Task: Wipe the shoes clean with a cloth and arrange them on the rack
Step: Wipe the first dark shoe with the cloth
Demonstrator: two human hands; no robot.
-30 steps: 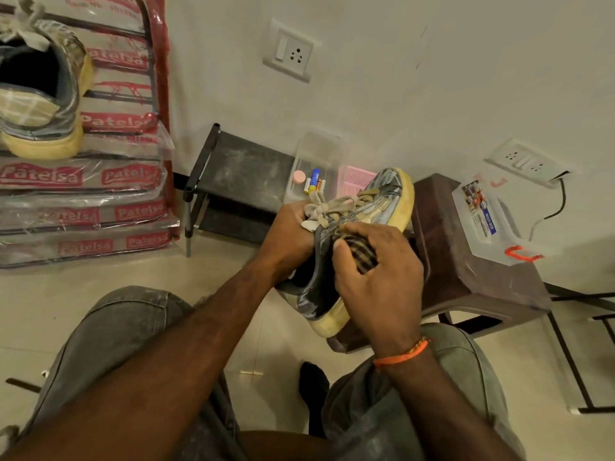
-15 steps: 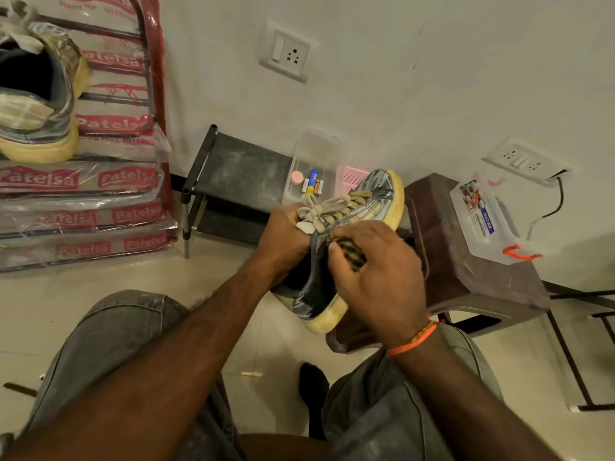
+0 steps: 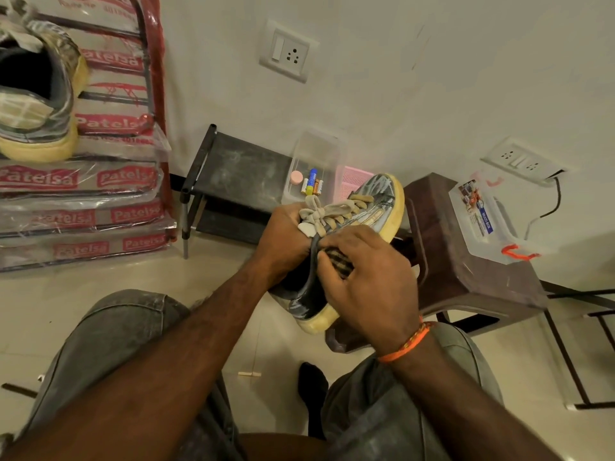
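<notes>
A grey sneaker point(image 3: 376, 201) with beige laces and a yellowed sole is held tilted in front of me, toe pointing away. My left hand point(image 3: 283, 237) grips it from the left at the tongue and laces. My right hand point(image 3: 369, 277) presses a dark checked cloth point(image 3: 336, 264) against the shoe's side, fingers curled over it. The matching sneaker point(image 3: 36, 104) rests at the upper left on a red-framed rack point(image 3: 153, 61) wrapped in printed plastic.
A low black rack point(image 3: 233, 174) stands against the wall with a clear box of small items point(image 3: 312, 168) on it. A brown plastic stool point(image 3: 466, 277) at right carries a clear lidded box point(image 3: 489, 221). Black metal frame bars point(image 3: 565, 344) lie at far right.
The shoe and both hands shifted slightly up and left. My right hand slid the cloth a little along the shoe's side.
</notes>
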